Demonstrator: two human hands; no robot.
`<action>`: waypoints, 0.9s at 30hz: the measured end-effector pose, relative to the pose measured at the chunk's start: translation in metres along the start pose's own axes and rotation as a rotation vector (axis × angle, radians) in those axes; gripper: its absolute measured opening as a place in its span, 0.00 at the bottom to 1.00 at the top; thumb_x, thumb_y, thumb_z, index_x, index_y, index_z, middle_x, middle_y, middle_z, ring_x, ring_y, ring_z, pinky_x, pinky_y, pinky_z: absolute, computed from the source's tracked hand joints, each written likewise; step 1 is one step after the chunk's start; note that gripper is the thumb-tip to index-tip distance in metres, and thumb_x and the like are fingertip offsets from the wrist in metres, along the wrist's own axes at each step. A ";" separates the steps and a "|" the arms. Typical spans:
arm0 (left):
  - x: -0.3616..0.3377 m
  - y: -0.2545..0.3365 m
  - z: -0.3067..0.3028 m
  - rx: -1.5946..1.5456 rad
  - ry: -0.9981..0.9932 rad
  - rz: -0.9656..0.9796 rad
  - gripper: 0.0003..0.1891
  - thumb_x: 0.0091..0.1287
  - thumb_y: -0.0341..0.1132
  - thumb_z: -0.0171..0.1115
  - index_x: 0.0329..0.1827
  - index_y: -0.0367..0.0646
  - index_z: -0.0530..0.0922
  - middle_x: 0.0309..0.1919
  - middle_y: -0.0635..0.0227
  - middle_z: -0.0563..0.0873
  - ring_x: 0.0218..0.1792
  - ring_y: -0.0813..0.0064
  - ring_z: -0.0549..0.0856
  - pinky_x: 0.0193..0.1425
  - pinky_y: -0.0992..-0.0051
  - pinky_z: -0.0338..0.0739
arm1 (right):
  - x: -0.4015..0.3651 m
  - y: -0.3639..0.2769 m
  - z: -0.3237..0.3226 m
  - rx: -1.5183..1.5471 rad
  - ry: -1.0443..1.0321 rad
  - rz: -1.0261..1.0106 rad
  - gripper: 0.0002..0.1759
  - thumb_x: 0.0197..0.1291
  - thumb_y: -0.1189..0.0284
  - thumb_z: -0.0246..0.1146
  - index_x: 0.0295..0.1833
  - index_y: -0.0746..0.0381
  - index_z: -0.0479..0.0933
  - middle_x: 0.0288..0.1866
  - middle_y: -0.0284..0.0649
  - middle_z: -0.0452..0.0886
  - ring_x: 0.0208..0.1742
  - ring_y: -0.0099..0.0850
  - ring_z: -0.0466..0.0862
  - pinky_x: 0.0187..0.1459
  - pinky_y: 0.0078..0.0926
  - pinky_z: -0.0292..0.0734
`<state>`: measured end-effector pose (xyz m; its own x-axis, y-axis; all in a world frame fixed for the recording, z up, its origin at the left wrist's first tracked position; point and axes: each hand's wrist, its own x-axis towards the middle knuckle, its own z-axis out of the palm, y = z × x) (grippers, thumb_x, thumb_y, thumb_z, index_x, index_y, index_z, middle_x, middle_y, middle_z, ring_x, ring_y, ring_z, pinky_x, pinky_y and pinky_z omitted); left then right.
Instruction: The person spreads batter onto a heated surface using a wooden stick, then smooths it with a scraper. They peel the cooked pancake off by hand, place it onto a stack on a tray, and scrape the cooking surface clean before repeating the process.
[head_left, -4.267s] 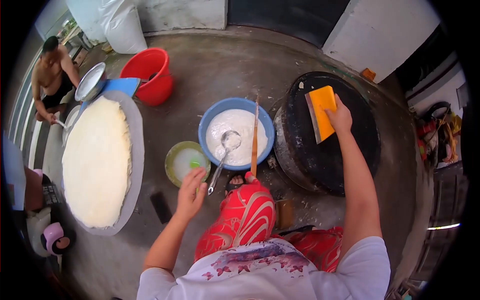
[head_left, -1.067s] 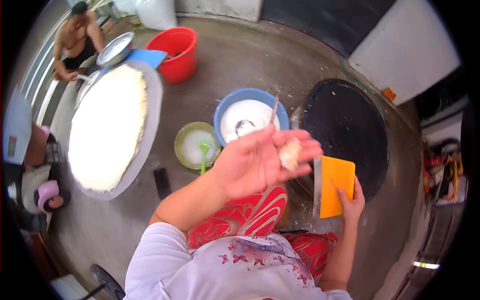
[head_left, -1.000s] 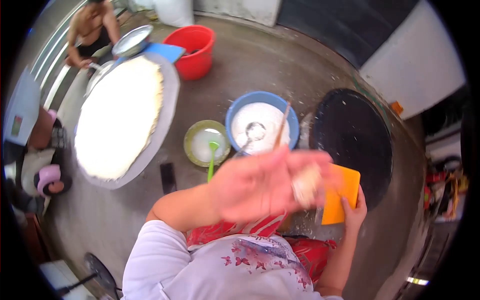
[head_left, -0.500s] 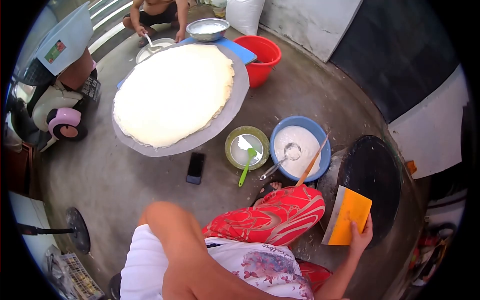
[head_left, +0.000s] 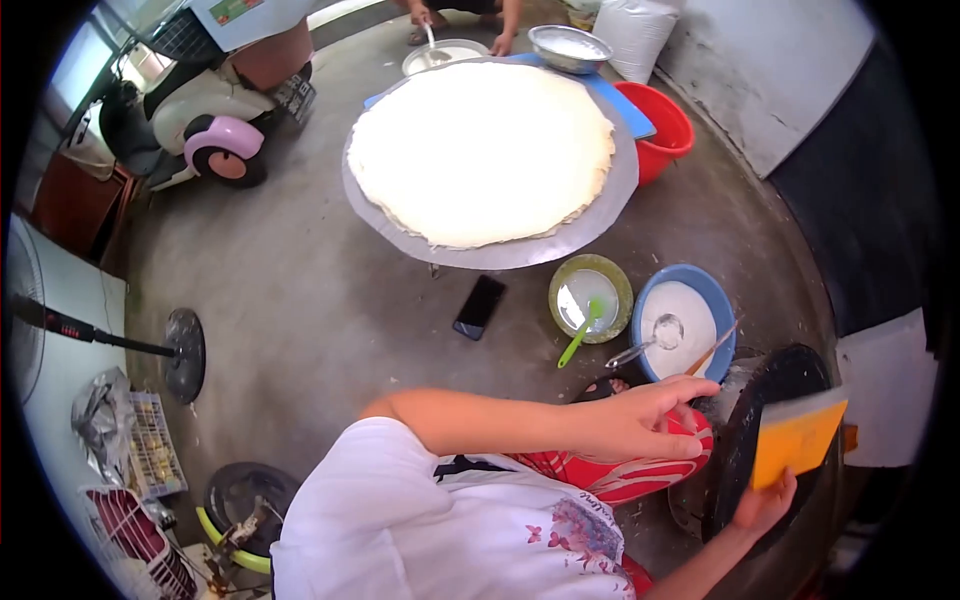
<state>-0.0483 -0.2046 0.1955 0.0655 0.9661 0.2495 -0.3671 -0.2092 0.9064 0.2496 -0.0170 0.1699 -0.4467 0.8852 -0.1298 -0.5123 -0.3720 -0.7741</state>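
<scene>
My right hand (head_left: 768, 503) grips an orange-yellow scraper (head_left: 797, 440) with a pale straight edge, held up over a black round griddle (head_left: 738, 440). My left hand (head_left: 650, 415) reaches across my lap, holding nothing, its fingers stretched out and apart toward the griddle. Just beyond it stands a blue basin (head_left: 728, 330) of white batter, with a metal ladle (head_left: 668, 330) and a wooden stick (head_left: 718, 345) in it. Left of that, a green bowl (head_left: 622, 285) holds whitish liquid and a bright green brush or spatula (head_left: 575, 345).
A large stack of thin pale round sheets (head_left: 485, 150) lies on a grey round board (head_left: 470, 255). Behind it are a metal bowl (head_left: 570, 48), a red bucket (head_left: 670, 130) and another person's hand (head_left: 502, 44). A phone (head_left: 480, 307), fan base (head_left: 184, 355) and scooter (head_left: 215, 110) occupy the floor.
My left arm has swung rightward, bringing the hand into view over my lap. The view has turned, so the surroundings sit further right. The scraper stays in my right hand, now tilted differently.
</scene>
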 end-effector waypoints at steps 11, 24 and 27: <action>0.001 -0.049 -0.065 -0.512 0.853 -0.046 0.06 0.64 0.30 0.51 0.37 0.37 0.74 0.23 0.68 0.79 0.20 0.82 0.77 0.22 0.84 0.71 | 0.010 0.127 0.163 -0.441 -0.210 0.140 0.26 0.60 0.75 0.54 0.63 0.64 0.57 0.58 0.43 0.68 0.53 0.30 0.73 0.51 0.24 0.69; -0.055 -0.009 -0.295 -0.341 1.716 0.104 0.06 0.64 0.26 0.45 0.37 0.31 0.70 0.26 0.60 0.77 0.20 0.75 0.76 0.22 0.82 0.73 | 0.018 0.129 0.101 -0.779 -0.177 -0.088 0.19 0.59 0.81 0.52 0.58 0.67 0.63 0.37 0.39 0.77 0.38 0.22 0.77 0.43 0.18 0.73; -0.068 -0.002 -0.285 -0.495 1.629 0.080 0.07 0.64 0.26 0.44 0.39 0.30 0.69 0.29 0.57 0.78 0.20 0.73 0.76 0.23 0.80 0.74 | 0.011 0.127 0.108 -0.781 -0.199 -0.078 0.19 0.59 0.81 0.51 0.58 0.67 0.63 0.36 0.38 0.77 0.37 0.22 0.77 0.43 0.17 0.72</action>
<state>-0.3167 -0.2272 0.0799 -0.7972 0.1648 -0.5808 -0.5747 -0.5018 0.6464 0.1005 -0.0844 0.1374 -0.5909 0.8068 -0.0013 0.0795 0.0566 -0.9952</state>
